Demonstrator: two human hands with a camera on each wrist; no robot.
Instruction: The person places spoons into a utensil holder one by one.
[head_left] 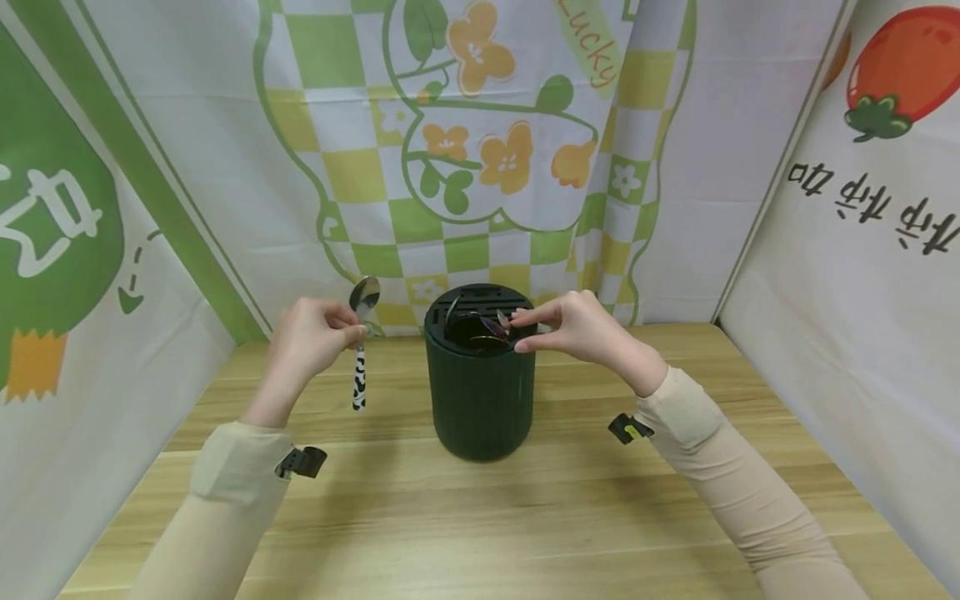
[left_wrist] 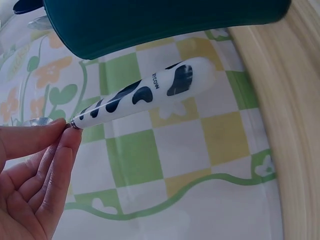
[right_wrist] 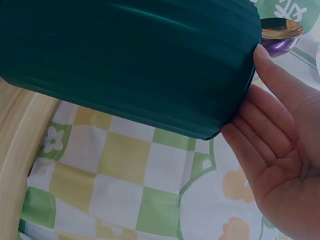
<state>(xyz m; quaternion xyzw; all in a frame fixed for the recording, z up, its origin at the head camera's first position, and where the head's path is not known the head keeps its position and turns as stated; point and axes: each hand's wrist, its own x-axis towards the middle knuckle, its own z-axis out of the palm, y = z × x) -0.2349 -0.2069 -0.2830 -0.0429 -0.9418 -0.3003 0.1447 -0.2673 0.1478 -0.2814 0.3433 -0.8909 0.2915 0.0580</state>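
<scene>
My left hand (head_left: 309, 337) pinches a spoon (head_left: 365, 294) at its neck, between thumb and fingertips. The spoon hangs upright left of the holder, bowl up. Its white handle (left_wrist: 135, 97) has black cow patches and points down. A dark green ribbed utensil holder (head_left: 482, 400) stands on the table with a slotted black top (head_left: 487, 293). Several spoon bowls show at its opening, among them a shiny purple one (right_wrist: 281, 37). My right hand (head_left: 573, 327) touches the holder's right rim, thumb and forefinger spread apart beside the spoon bowls. The handles inside the holder are hidden.
The wooden table (head_left: 465, 533) runs back to a hanging cloth (head_left: 352, 183) printed with green and yellow checks. Printed white walls (head_left: 847, 275) close in both sides. Each sleeve cuff carries a small black camera (head_left: 303, 461).
</scene>
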